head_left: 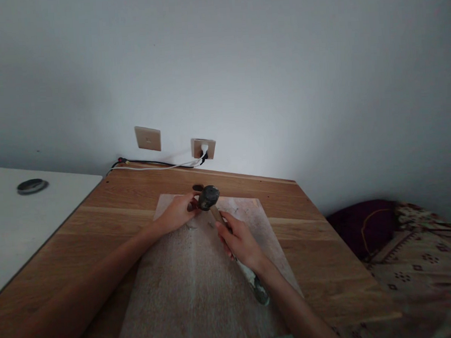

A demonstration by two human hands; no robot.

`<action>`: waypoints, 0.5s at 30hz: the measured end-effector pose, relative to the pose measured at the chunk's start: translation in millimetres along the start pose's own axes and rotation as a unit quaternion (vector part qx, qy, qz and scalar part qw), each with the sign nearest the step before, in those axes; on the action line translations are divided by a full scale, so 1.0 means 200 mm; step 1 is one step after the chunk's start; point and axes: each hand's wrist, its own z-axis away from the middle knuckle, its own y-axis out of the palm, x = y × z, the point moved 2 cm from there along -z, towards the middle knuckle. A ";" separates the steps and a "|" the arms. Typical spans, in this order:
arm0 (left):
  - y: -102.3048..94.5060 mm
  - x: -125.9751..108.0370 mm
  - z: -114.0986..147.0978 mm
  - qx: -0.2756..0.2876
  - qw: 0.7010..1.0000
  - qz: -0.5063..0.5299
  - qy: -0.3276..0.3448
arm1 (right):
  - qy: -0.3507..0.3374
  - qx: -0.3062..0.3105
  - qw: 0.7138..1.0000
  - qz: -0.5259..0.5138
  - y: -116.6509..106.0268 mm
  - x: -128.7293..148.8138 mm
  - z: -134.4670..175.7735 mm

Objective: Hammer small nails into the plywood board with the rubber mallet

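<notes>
My right hand (236, 237) is wrapped round the wooden handle of a hammer (209, 196), well up toward its dark, heavy head. Past my palm the handle's lower end slants down to the right, whitish and dark at the tip. The hammer head is over the far part of a worn wooden board (193, 281). Beside that head, my left hand (182, 210) has its fingers bent together close to the board. The hammer head partly covers those fingertips, so what they pinch is hidden. Small thin bits, perhaps nails, lie on the board near both hands.
The board rests on a brown wooden table (313, 250). Behind it, a white plug and cables (153, 167) run along the wall to a socket (210, 147). A white tabletop (17, 225) adjoins at left, with a round grommet (32, 186). Patterned fabric (420, 270) lies at right.
</notes>
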 end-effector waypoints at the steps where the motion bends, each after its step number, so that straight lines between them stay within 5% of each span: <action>1: 0.00 0.00 0.00 -0.007 1.000 -0.005 0.004 | 0.003 0.002 1.000 0.012 0.00 0.01 0.00; 10: -0.08 -0.07 0.07 0.001 0.987 -0.157 0.042 | 0.007 0.013 0.999 0.045 -0.01 0.01 0.01; 15: 0.00 -0.27 0.16 0.113 0.934 -0.274 0.202 | 0.009 -0.034 0.999 -0.006 -0.05 -0.02 0.01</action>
